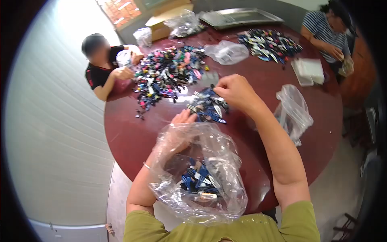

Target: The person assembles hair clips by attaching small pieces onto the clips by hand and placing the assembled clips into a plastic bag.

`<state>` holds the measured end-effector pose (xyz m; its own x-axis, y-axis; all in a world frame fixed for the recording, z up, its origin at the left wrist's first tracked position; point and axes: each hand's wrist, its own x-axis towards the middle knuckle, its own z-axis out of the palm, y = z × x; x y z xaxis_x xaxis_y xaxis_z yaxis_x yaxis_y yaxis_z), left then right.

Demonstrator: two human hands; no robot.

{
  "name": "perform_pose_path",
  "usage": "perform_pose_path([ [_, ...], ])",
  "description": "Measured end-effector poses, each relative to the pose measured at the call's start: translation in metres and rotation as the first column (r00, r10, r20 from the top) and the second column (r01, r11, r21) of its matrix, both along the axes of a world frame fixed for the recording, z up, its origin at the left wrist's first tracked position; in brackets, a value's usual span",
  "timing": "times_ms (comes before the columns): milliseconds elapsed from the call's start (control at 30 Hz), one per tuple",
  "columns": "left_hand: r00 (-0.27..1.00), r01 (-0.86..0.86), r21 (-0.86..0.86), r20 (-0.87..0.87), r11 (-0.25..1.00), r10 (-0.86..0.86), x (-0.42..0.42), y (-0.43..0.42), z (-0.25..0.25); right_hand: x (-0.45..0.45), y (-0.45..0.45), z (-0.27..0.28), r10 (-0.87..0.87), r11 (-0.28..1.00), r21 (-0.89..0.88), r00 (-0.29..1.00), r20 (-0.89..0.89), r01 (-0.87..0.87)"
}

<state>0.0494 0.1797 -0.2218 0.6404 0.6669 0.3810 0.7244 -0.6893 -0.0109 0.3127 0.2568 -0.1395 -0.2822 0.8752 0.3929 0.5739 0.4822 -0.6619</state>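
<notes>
A small heap of hair clips (209,107), mostly dark blue, black and white, lies on the table before me. My left hand (180,127) is open, fingers stretched out flat at the heap's near left edge, partly behind clear plastic. At the upper right edge of the heap my right hand (235,93) has its fingers curled together; what they pinch, if anything, is hidden. Close to my body stands a large clear plastic bag (231,177), its mouth wide, with more clips (198,177) inside.
A bigger multicoloured pile (169,70) spreads at the left, beside a person (100,64). Another pile (270,44) lies far right, near a person in stripes (328,34). Around the round table (133,149) are clear bags (294,113), a metal tray (242,18) and a carton (159,30).
</notes>
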Motion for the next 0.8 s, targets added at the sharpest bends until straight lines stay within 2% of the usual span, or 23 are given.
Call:
perform_pose_path([
  [33, 0.990, -0.108, -0.146, 0.072, 0.983, 0.119, 0.007, 0.000, 0.003, 0.002, 0.004, 0.002, 0.032, 0.999, 0.026, 0.999, -0.025, -0.032],
  [100, 0.988, -0.136, -0.092, -0.085, 0.986, 0.128, 0.013, -0.002, 0.013, 0.000, -0.003, 0.021, 0.064, 0.997, -0.030, 0.985, -0.158, -0.070],
  [133, 0.958, -0.283, -0.400, -0.154, 0.872, 0.241, 0.026, -0.005, 0.041, -0.005, -0.010, 0.031, 0.070, 0.997, -0.005, 0.952, -0.298, -0.075],
  [167, 0.979, -0.205, -0.213, -0.039, 0.955, 0.201, 0.014, -0.001, 0.011, -0.009, -0.025, 0.051, 0.056, 0.983, -0.129, 0.880, -0.472, -0.132],
  [200, 0.979, -0.202, -0.230, -0.047, 0.952, 0.196, 0.011, 0.000, 0.007, -0.011, -0.032, 0.061, 0.102, 0.973, -0.105, 0.796, -0.596, -0.203],
  [267, 0.986, -0.163, -0.197, -0.054, 0.967, 0.155, 0.011, 0.001, 0.006, -0.017, -0.067, 0.089, 0.180, 0.978, 0.061, 0.659, -0.730, -0.199],
  [367, 0.984, -0.173, -0.193, -0.068, 0.966, 0.163, 0.012, 0.003, 0.005, -0.017, -0.103, 0.109, 0.336, 0.940, 0.281, 0.664, -0.668, -0.193],
  [467, 0.985, -0.174, -0.200, -0.057, 0.964, 0.166, 0.012, 0.004, 0.004, -0.017, -0.116, 0.113, 0.506, 0.856, 0.441, 0.616, -0.604, -0.271],
  [567, 0.987, -0.161, -0.149, -0.019, 0.976, 0.160, 0.013, 0.004, 0.001, -0.008, -0.132, 0.122, 0.559, 0.825, 0.335, 0.573, -0.600, -0.454],
  [633, 0.986, -0.163, -0.124, -0.004, 0.979, 0.164, 0.013, 0.001, 0.002, -0.003, -0.128, 0.123, 0.643, 0.758, 0.217, 0.649, -0.407, -0.615],
  [667, 0.980, -0.190, -0.263, 0.012, 0.946, 0.201, 0.017, -0.001, 0.021, 0.000, -0.125, 0.124, 0.678, 0.728, 0.146, 0.670, -0.303, -0.670],
  [700, 0.974, -0.195, -0.405, 0.023, 0.893, 0.224, 0.025, -0.006, 0.053, -0.002, -0.120, 0.121, 0.608, 0.785, 0.053, 0.752, -0.254, -0.617],
  [733, 0.972, -0.178, -0.547, 0.029, 0.818, 0.231, 0.030, -0.010, 0.066, -0.008, -0.103, 0.106, 0.567, 0.816, 0.268, 0.798, -0.204, -0.512],
  [767, 0.984, -0.173, -0.246, 0.000, 0.954, 0.179, 0.017, -0.002, 0.021, -0.012, -0.095, 0.101, 0.415, 0.908, 0.187, 0.862, -0.290, -0.375],
  [800, 0.977, -0.213, -0.245, -0.030, 0.946, 0.212, 0.022, -0.018, 0.043, -0.012, -0.076, 0.089, 0.327, 0.937, 0.224, 0.901, -0.284, -0.270],
])
